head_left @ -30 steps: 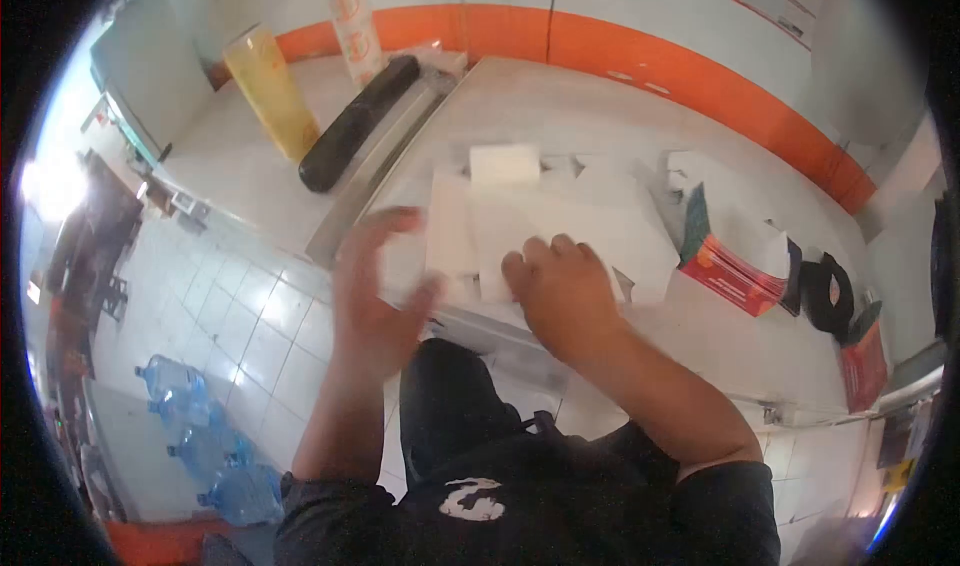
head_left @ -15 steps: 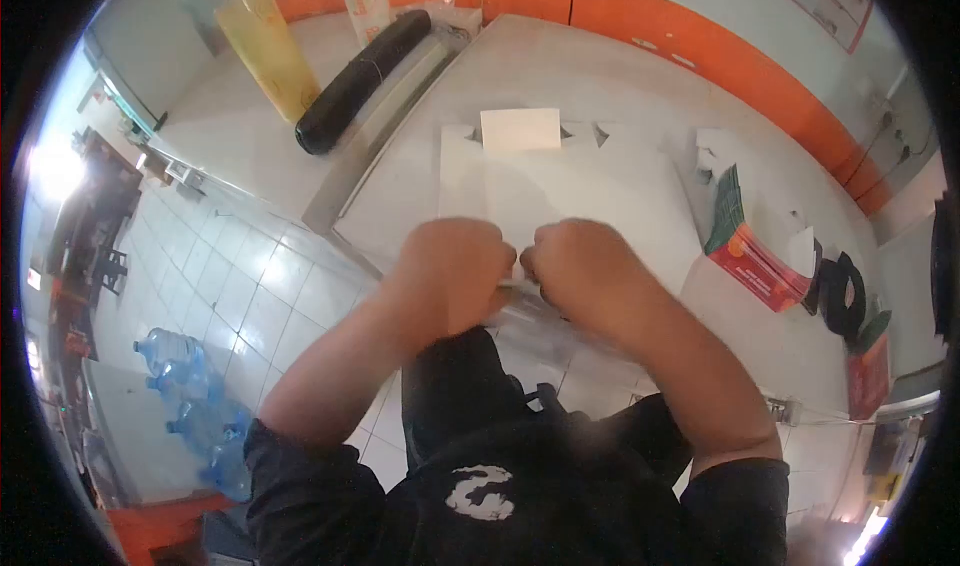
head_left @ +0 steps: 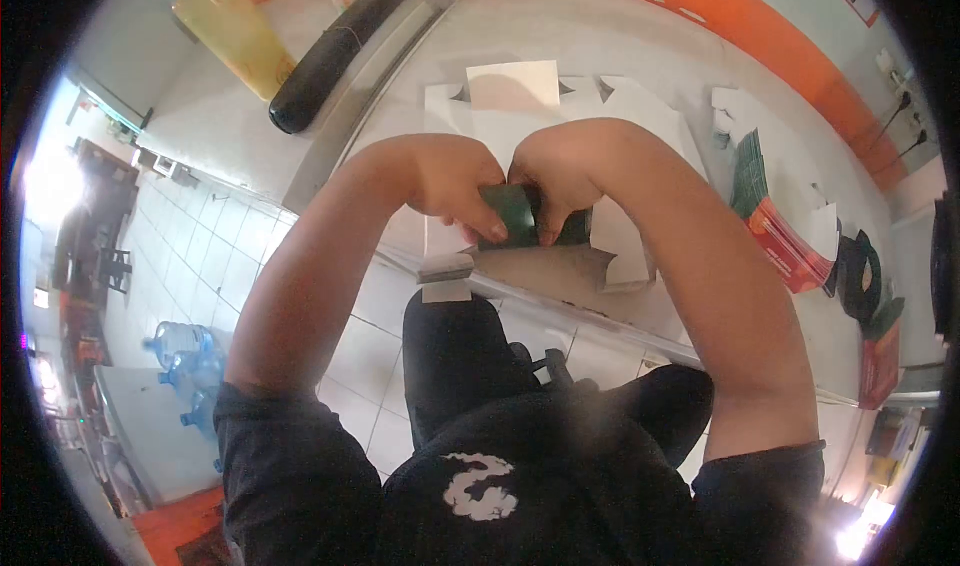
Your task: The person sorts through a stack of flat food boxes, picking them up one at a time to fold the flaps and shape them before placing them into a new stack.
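Note:
A flattened white carton sheet point(head_left: 640, 156), with notched edges and a cream flap point(head_left: 512, 88) at its far side, lies on the table before me. Its near edge is turned up, and a dark green printed part point(head_left: 511, 214) shows between my hands. My left hand point(head_left: 452, 178) pinches the green part from the left, thumb on top. Close against it, my right hand point(head_left: 562, 171) grips the same part with the thumb pressed down; its other fingers are mostly hidden. A small white flap point(head_left: 446, 281) sticks out below my left hand, over the table's front edge.
A red-and-green carton point(head_left: 785, 246) stands to the right, beside a black ring-shaped roll point(head_left: 860, 278). At the back left lie a long black roll point(head_left: 340, 56) and a yellow roll point(head_left: 235, 31). Blue water jugs point(head_left: 190, 366) stand at the lower left.
Both hands have moved up and forward over the table from its front edge. The green printed side now shows between them. The view has tilted downward.

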`<state>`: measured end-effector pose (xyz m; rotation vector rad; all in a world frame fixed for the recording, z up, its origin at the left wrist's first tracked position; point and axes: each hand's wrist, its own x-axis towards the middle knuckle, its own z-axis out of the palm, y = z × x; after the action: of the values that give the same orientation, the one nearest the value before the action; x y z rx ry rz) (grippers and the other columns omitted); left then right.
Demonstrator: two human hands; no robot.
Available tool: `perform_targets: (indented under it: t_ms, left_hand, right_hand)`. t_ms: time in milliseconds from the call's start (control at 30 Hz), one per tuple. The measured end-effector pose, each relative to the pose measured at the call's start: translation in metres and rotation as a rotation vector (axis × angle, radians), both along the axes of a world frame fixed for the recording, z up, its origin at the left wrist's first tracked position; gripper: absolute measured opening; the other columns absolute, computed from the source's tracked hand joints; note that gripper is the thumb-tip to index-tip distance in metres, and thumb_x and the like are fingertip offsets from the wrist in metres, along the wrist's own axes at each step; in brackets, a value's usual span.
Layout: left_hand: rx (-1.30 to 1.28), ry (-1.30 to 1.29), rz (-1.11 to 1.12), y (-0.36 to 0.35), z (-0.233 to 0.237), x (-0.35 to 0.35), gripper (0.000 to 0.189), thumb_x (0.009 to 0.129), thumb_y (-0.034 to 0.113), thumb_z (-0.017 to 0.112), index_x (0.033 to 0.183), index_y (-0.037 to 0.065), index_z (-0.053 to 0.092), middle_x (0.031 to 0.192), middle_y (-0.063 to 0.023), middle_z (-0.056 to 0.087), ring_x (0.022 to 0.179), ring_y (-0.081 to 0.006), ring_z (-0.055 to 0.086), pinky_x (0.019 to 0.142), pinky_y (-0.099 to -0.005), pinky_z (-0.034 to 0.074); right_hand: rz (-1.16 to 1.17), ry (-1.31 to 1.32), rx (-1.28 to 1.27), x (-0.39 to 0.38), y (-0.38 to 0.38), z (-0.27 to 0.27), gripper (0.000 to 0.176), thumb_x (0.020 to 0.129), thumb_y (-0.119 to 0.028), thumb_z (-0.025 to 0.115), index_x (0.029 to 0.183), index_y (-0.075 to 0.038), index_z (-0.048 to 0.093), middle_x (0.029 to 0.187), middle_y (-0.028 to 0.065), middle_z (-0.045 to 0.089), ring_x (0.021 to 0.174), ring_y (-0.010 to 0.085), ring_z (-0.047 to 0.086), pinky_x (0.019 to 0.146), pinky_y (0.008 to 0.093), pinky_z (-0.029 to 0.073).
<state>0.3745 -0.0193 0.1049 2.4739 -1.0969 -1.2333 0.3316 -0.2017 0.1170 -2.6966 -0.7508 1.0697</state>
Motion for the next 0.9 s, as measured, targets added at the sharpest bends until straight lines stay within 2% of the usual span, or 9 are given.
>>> perform_targets:
  t_ms: [167, 300, 333, 433, 500, 567, 633, 733, 900]
  left_hand:
    - [-0.239, -0.094, 0.097, 0.023, -0.016, -0.013, 0.043, 0.084, 0.038, 0.086, 0.102, 0.0, 0.078, 0.089, -0.0155, 0.079, 0.087, -0.0289, 0.076, 0.078, -0.0394, 0.056]
    - [-0.679, -0.165, 0.172, 0.05, -0.035, -0.061, 0.052, 0.079, 0.026, 0.091, 0.12, 0.001, 0.071, 0.112, -0.0189, 0.075, 0.103, -0.0354, 0.073, 0.093, -0.0447, 0.056]
    - [-0.645, -0.427, 0.061, 0.06, -0.03, -0.075, 0.057, 0.075, 0.026, 0.094, 0.122, 0.003, 0.07, 0.123, -0.0172, 0.071, 0.107, -0.0386, 0.071, 0.097, -0.0462, 0.056]
    - [-0.634, -0.616, 0.571, 0.081, -0.041, -0.125, 0.055, 0.081, 0.023, 0.092, 0.124, 0.0, 0.066, 0.129, -0.0183, 0.066, 0.11, -0.0347, 0.072, 0.094, -0.0418, 0.058]
    - [-0.607, -0.374, 1.102, 0.083, -0.059, -0.151, 0.058, 0.086, 0.019, 0.088, 0.132, -0.002, 0.06, 0.129, -0.0197, 0.066, 0.112, -0.0309, 0.072, 0.093, -0.0391, 0.059]
    - [-0.807, -0.089, 1.193, 0.08, -0.076, -0.156, 0.069, 0.091, 0.015, 0.084, 0.146, -0.003, 0.045, 0.126, -0.0218, 0.067, 0.112, -0.0273, 0.072, 0.092, -0.0369, 0.059]
    - [-0.914, 0.156, 1.208, 0.074, -0.085, -0.156, 0.097, 0.094, 0.009, 0.078, 0.164, -0.001, 0.011, 0.121, -0.0246, 0.07, 0.11, -0.0276, 0.073, 0.094, -0.0376, 0.059]
    - [-0.984, 0.06, 1.133, 0.062, -0.084, -0.154, 0.103, 0.094, 0.005, 0.076, 0.166, -0.002, 0.003, 0.117, -0.0247, 0.072, 0.106, -0.0291, 0.074, 0.094, -0.0378, 0.059]
    - [-1.13, 0.004, 1.125, 0.053, -0.111, -0.153, 0.097, 0.093, -0.001, 0.071, 0.167, -0.001, 0.009, 0.124, -0.0247, 0.068, 0.101, -0.0271, 0.074, 0.09, -0.0376, 0.06]
  right_hand:
    - [-0.074, -0.153, 0.166, -0.015, -0.021, -0.008, 0.036, 0.089, -0.028, 0.083, 0.116, -0.007, 0.077, 0.103, 0.0188, 0.078, 0.095, 0.0368, 0.075, 0.088, 0.045, 0.058]
    - [-0.046, -0.353, 0.254, -0.061, -0.008, -0.003, 0.034, 0.087, -0.024, 0.079, 0.115, -0.006, 0.071, 0.097, 0.0196, 0.075, 0.096, 0.0393, 0.073, 0.087, 0.0501, 0.057]
    - [-0.084, -0.415, 0.194, -0.079, 0.0, -0.005, 0.035, 0.085, -0.021, 0.079, 0.115, -0.007, 0.071, 0.098, 0.0192, 0.074, 0.098, 0.0393, 0.072, 0.086, 0.0513, 0.057]
    - [-0.142, -0.596, 0.133, -0.118, 0.017, -0.022, 0.026, 0.084, -0.017, 0.073, 0.108, -0.008, 0.07, 0.101, 0.0159, 0.071, 0.101, 0.0399, 0.07, 0.083, 0.0541, 0.056]
    - [-0.155, -0.749, 0.17, -0.131, 0.018, -0.041, 0.022, 0.083, -0.015, 0.071, 0.104, -0.009, 0.069, 0.105, 0.0128, 0.068, 0.102, 0.0383, 0.068, 0.082, 0.0537, 0.054]
    - [-0.166, -0.957, 0.247, -0.135, 0.015, -0.069, 0.026, 0.078, -0.014, 0.072, 0.103, -0.01, 0.067, 0.109, 0.0098, 0.065, 0.102, 0.0347, 0.065, 0.083, 0.0514, 0.051]
    - [-0.158, -1.013, 0.244, -0.132, 0.017, -0.08, 0.028, 0.076, -0.012, 0.074, 0.103, -0.009, 0.067, 0.11, 0.0091, 0.065, 0.103, 0.0335, 0.064, 0.086, 0.0508, 0.05]
    - [-0.112, -1.044, 0.227, -0.133, 0.018, -0.084, 0.035, 0.074, -0.01, 0.075, 0.108, -0.009, 0.069, 0.113, 0.0083, 0.065, 0.107, 0.0331, 0.064, 0.088, 0.0505, 0.049]
    - [-0.067, -0.997, 0.18, -0.134, 0.02, -0.08, 0.05, 0.072, -0.01, 0.079, 0.122, -0.006, 0.07, 0.121, 0.0109, 0.066, 0.112, 0.0353, 0.064, 0.092, 0.0512, 0.05]
